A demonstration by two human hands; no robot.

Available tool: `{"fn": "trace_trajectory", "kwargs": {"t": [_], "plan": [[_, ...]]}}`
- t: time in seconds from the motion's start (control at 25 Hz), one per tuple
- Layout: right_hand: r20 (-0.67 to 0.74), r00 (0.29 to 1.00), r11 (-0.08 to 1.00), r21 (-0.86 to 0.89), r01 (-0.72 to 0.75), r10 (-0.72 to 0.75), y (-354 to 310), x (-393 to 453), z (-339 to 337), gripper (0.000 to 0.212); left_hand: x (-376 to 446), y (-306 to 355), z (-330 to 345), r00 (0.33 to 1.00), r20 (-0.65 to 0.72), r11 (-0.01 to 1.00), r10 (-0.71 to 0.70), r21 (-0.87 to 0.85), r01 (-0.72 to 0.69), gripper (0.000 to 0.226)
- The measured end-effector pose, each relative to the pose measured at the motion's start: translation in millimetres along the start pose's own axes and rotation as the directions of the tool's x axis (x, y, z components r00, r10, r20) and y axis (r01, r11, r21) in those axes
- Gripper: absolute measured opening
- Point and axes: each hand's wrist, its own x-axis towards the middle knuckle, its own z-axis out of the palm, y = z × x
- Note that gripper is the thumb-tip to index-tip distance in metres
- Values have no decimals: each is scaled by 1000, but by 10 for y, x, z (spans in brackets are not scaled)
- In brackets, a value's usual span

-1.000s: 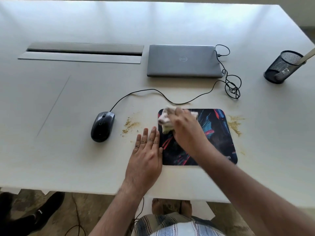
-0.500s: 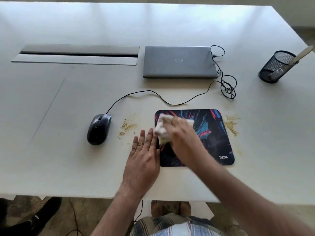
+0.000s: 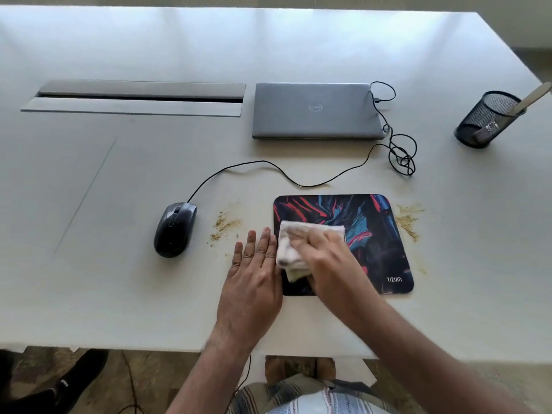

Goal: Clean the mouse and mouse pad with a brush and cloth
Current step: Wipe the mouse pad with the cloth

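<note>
A dark mouse pad [image 3: 373,234] with red and blue streaks lies on the white table near the front edge. My right hand [image 3: 325,258] holds a folded white cloth [image 3: 288,249] down on the pad's left half, fingers laid over it. My left hand [image 3: 254,276] rests flat on the table against the pad's left edge. The black wired mouse [image 3: 175,230] sits on the table to the left, apart from both hands. A brush handle [image 3: 534,95] sticks out of a black mesh cup [image 3: 484,124] at the far right.
Brownish crumbs lie on the table left of the pad [image 3: 224,224] and along its right side [image 3: 407,219]. A shut grey laptop [image 3: 313,110] lies behind the pad, and the mouse cable [image 3: 400,153] coils beside it. A cable hatch [image 3: 137,98] sits at the back left.
My right hand has drawn the cloth from the pad's far left corner toward me along its left side. The left hand stays flat beside the pad.
</note>
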Motion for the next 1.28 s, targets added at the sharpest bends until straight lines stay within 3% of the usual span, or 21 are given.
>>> {"fn": "trace_trajectory", "kwargs": {"t": [0.28,0.56,0.72,0.92,1.0,1.16,1.28], "plan": [[5,999,999,-24,-34,34,229,669,16,42,16,-113,-87,997,59,998,46,-54,-43,59],[83,992,994,62,88,-93,-23,-281,-42,45,-9,-138,-60,995,72,997,62,-47,-59,58],[5,1000,1000,2,27,-27,85,241,2,34,5,-118,-67,997,47,995,68,-74,-65,58],[32,999,999,4,35,-35,-169,-332,-32,39,-9,-148,-13,995,48,996,83,-20,-82,60],[-10,999,999,14,50,-50,-40,-173,-9,37,-3,-142,-4,996,38,996,85,-22,-84,59],[-55,996,997,-36,-74,72,268,585,-3,34,6,-125,-15,998,27,998,59,-16,-59,59],[-70,993,995,-40,-93,90,199,380,-10,37,3,-117,4,998,10,998,63,-1,-63,59]]}}
